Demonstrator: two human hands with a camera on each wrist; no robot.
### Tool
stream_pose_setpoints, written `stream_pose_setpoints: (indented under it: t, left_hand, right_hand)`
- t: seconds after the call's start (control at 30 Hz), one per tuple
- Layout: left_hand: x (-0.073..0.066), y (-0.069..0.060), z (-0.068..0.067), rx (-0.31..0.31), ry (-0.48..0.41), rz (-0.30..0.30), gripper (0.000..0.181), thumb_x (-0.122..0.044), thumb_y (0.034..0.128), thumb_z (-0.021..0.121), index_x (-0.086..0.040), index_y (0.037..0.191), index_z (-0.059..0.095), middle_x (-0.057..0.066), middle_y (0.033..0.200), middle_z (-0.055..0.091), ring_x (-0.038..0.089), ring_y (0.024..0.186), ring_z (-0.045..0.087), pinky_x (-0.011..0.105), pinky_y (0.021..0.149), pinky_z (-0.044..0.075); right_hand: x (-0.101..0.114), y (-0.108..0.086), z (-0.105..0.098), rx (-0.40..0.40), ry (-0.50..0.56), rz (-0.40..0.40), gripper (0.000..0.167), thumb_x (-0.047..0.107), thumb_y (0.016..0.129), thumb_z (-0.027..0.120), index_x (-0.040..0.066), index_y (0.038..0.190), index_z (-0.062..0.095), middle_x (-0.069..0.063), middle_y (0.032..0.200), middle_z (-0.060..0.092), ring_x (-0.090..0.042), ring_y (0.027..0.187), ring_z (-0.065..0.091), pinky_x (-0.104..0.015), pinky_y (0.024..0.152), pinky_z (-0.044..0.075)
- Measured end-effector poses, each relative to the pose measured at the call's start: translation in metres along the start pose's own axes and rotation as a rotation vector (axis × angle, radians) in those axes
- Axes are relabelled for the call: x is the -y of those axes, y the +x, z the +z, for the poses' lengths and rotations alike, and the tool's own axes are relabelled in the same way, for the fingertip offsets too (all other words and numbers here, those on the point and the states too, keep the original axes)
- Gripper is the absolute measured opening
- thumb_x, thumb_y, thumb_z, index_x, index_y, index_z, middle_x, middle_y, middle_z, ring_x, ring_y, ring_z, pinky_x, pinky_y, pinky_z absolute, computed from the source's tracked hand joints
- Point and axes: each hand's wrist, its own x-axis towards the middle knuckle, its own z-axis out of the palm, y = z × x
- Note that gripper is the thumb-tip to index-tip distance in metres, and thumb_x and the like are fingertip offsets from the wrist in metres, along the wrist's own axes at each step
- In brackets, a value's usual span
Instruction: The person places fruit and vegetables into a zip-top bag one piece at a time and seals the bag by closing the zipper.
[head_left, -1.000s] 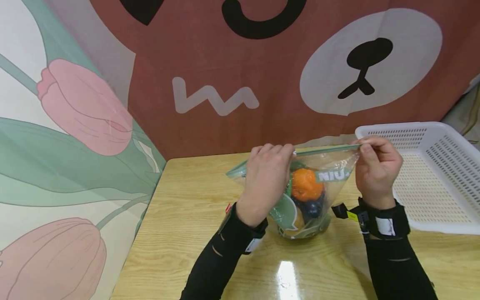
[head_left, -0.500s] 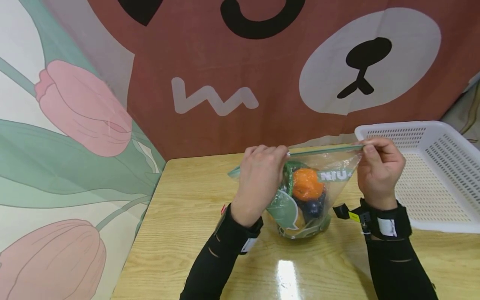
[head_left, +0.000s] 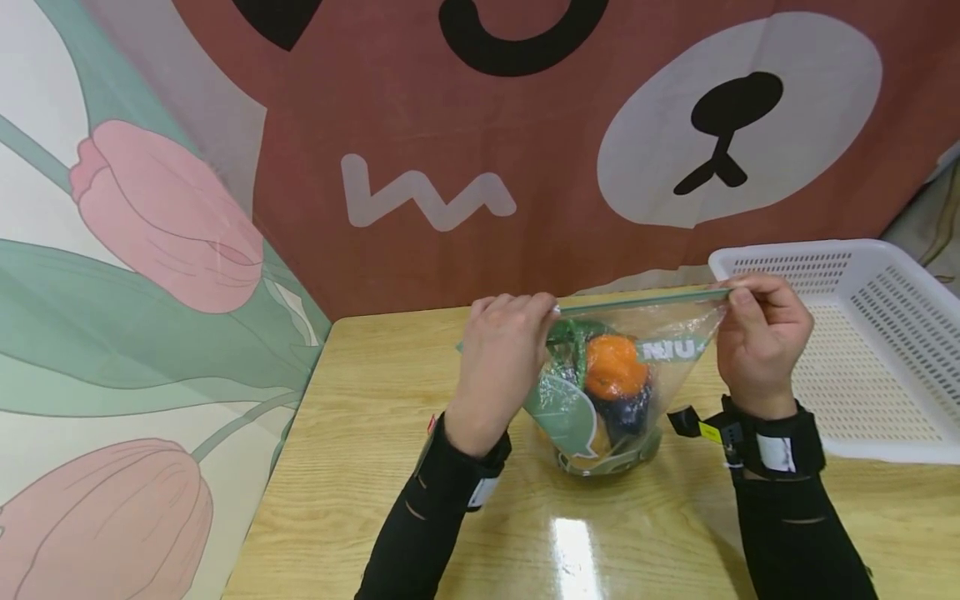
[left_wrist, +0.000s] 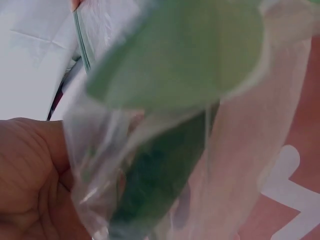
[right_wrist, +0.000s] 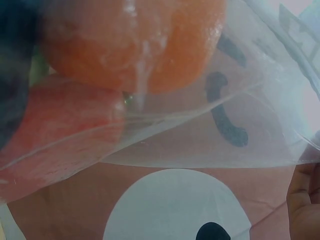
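Note:
A clear zip bag point(head_left: 562, 408) with green print stands on the table, bulging with produce. Inside it are an orange point(head_left: 617, 367), a dark purple round item point(head_left: 628, 417) and a long dark green vegetable point(left_wrist: 160, 175). A reddish item point(right_wrist: 70, 125) shows through the plastic in the right wrist view. My left hand point(head_left: 498, 367) pinches the green zip strip point(head_left: 637, 302) left of its middle; the fingertips are hidden behind the hand. At the right corner of the bag, my right hand point(head_left: 761, 346) pinches the strip's end between thumb and fingers.
A white perforated plastic basket point(head_left: 885, 454) stands at the right, just behind my right hand. The wooden table point(head_left: 360, 442) ends against a hanging cloth point(head_left: 420, 267) with a bear print. A flower-patterned cloth point(head_left: 150, 333) hangs along the left side.
My left hand has slid leftward along the zip strip, uncovering more of the strip and the green contents. The right hand stays at its corner, shifted very slightly right.

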Motion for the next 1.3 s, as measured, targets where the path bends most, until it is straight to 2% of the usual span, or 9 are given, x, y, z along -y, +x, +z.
stream_pose_setpoints:
  t: [0.37, 0.93, 1.1, 1.17, 1.23, 1.3]
  left_hand:
    - [0.008, -0.007, -0.005, 0.023, 0.028, -0.043, 0.014, -0.024, 0.0937, 0.060, -0.014, 0.091, 0.068, -0.003, 0.079, 0.068, 0.014, 0.071, 0.060, 0.032, 0.078, 0.046]
    - [0.022, -0.014, -0.010, 0.032, 0.021, -0.055, 0.015, -0.024, 0.0941, 0.059, -0.012, 0.093, 0.068, -0.003, 0.079, 0.068, 0.015, 0.073, 0.061, 0.035, 0.080, 0.045]
    - [0.030, -0.013, -0.013, -0.032, -0.033, -0.080, 0.012, -0.015, 0.0946, 0.058, -0.008, 0.092, 0.067, 0.002, 0.080, 0.066, 0.018, 0.073, 0.060, 0.037, 0.080, 0.045]
    - [0.031, -0.012, -0.013, -0.046, -0.071, -0.072, 0.012, -0.014, 0.0942, 0.058, -0.006, 0.095, 0.067, 0.004, 0.084, 0.067, 0.019, 0.074, 0.060, 0.038, 0.081, 0.045]
    - [0.031, -0.010, -0.013, -0.020, -0.113, -0.042, 0.019, -0.016, 0.0935, 0.059, -0.003, 0.105, 0.065, 0.006, 0.090, 0.067, 0.020, 0.077, 0.061, 0.038, 0.082, 0.046]
    - [0.031, -0.007, -0.011, 0.035, -0.151, -0.009, 0.028, -0.020, 0.0931, 0.060, -0.001, 0.113, 0.063, 0.007, 0.095, 0.067, 0.020, 0.082, 0.061, 0.037, 0.082, 0.047]
  right_hand:
    - [0.001, 0.000, -0.002, 0.006, -0.020, 0.000, 0.017, -0.016, 0.082, 0.060, -0.029, 0.083, 0.049, -0.025, 0.080, 0.061, -0.027, 0.074, 0.061, -0.030, 0.070, 0.051]
    - [0.003, -0.001, -0.006, 0.010, -0.037, 0.010, 0.017, -0.015, 0.083, 0.059, -0.029, 0.083, 0.048, -0.025, 0.081, 0.061, -0.026, 0.076, 0.060, -0.030, 0.069, 0.051]
    - [0.005, 0.000, -0.008, -0.004, -0.042, 0.007, 0.017, -0.014, 0.085, 0.057, -0.029, 0.084, 0.048, -0.025, 0.081, 0.061, -0.026, 0.075, 0.060, -0.029, 0.067, 0.052]
    - [0.007, 0.001, -0.009, -0.001, -0.035, 0.010, 0.017, -0.014, 0.085, 0.057, -0.029, 0.084, 0.048, -0.026, 0.081, 0.061, -0.026, 0.075, 0.060, -0.029, 0.067, 0.052]
    - [0.007, 0.001, -0.009, 0.007, -0.033, 0.016, 0.017, -0.014, 0.085, 0.057, -0.029, 0.084, 0.048, -0.026, 0.081, 0.061, -0.027, 0.075, 0.061, -0.030, 0.067, 0.052]
    - [0.007, 0.000, -0.009, 0.008, -0.021, 0.023, 0.017, -0.014, 0.085, 0.057, -0.029, 0.084, 0.048, -0.026, 0.082, 0.061, -0.027, 0.075, 0.061, -0.030, 0.067, 0.052]
